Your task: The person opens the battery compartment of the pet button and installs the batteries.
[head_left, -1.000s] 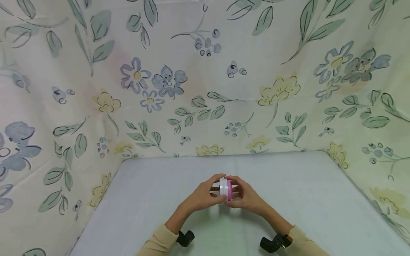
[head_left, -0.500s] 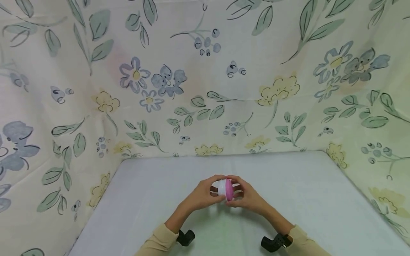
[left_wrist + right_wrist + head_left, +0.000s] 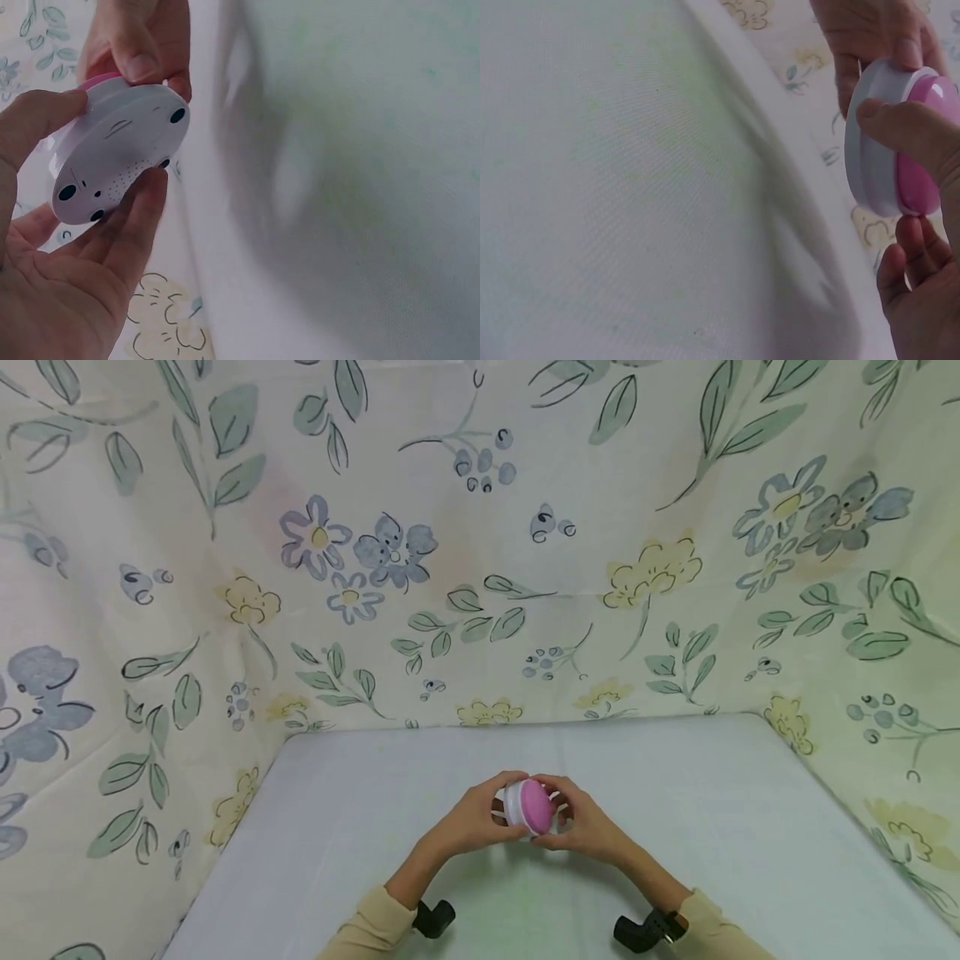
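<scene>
Above the white table, both hands hold a round push-button buzzer with a white base and a pink domed top. My left hand grips its left side, thumb on the rim and fingers against the base. In the left wrist view the buzzer's underside shows dark round feet, a patch of small holes and a slot-like mark. My right hand holds the pink side. Seen from the right wrist, its thumb presses the white rim and its fingertips touch the lower edge.
The white-covered table spreads out beneath the hands. A floral cloth hangs behind it and along both sides. Each wrist carries a black camera mount, the left one and the right one.
The buzzer has turned between the hands, so its pink top now faces the head camera more. It was nearly edge-on before. Both arms stay almost in place.
</scene>
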The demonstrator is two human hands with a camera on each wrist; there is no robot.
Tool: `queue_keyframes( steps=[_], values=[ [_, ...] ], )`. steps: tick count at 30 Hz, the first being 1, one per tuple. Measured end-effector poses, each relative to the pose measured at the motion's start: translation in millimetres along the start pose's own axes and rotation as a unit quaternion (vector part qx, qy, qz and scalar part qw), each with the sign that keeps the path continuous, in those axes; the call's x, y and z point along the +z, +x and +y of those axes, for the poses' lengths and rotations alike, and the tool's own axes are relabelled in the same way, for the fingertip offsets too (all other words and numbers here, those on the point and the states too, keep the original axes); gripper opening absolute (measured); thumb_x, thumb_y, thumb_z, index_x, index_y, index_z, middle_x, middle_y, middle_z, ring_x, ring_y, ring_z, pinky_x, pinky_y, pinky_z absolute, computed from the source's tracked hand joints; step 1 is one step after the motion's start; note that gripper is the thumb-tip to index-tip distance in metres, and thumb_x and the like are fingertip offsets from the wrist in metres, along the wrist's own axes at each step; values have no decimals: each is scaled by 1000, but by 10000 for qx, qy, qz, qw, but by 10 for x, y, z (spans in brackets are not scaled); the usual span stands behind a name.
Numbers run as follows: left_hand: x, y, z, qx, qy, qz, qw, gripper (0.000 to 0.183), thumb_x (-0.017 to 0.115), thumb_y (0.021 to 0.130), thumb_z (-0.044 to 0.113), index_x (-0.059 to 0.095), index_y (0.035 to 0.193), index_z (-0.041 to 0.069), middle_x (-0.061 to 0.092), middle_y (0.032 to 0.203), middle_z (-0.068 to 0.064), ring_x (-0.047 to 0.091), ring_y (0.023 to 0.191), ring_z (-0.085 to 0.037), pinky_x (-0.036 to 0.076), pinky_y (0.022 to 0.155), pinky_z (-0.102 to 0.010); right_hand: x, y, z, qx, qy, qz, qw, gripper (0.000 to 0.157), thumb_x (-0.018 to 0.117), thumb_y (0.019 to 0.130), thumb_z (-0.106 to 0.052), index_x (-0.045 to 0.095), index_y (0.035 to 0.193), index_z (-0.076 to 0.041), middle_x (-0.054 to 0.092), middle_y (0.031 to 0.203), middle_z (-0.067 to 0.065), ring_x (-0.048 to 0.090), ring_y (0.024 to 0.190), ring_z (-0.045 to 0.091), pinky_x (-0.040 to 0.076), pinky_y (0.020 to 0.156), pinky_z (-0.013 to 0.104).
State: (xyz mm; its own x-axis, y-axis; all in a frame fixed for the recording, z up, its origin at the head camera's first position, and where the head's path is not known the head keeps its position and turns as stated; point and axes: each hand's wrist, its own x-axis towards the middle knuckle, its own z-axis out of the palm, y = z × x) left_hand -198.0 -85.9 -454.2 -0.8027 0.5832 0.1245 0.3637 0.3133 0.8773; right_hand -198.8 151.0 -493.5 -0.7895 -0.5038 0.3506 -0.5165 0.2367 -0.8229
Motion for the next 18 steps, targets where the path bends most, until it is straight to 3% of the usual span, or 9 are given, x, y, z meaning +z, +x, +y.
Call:
queue_keyframes(
  steps=[7, 11, 18],
  values=[
    [35, -2, 19, -74, 262, 68, 9996, 72, 86, 85, 14, 49, 146, 9, 59, 132, -6, 64, 102, -15, 54, 82, -26, -76, -24, -220, -138, -131, -19, 9998, 80, 90, 72, 1, 49, 141, 5, 56, 121, 16, 55, 96, 34, 54, 74, 46],
    [40, -4, 29, -200, 368, 99, 9991, 71, 86, 84, 16, 50, 145, 8, 58, 135, -6, 63, 108, -19, 54, 85, -27, -69, -41, -62, -48, -211, 30, 9998, 81, 92, 72, -2, 51, 141, 2, 55, 118, 15, 53, 96, 34, 54, 74, 45],
    [37, -19, 20, -315, 569, 170, 9977, 71, 87, 84, 21, 53, 144, 6, 59, 137, -7, 62, 114, -23, 52, 94, -42, -89, -51, 161, 139, -134, -97, 9998, 78, 93, 74, -17, 54, 141, -7, 54, 116, 8, 52, 101, 27, 55, 81, 41]
  ],
)
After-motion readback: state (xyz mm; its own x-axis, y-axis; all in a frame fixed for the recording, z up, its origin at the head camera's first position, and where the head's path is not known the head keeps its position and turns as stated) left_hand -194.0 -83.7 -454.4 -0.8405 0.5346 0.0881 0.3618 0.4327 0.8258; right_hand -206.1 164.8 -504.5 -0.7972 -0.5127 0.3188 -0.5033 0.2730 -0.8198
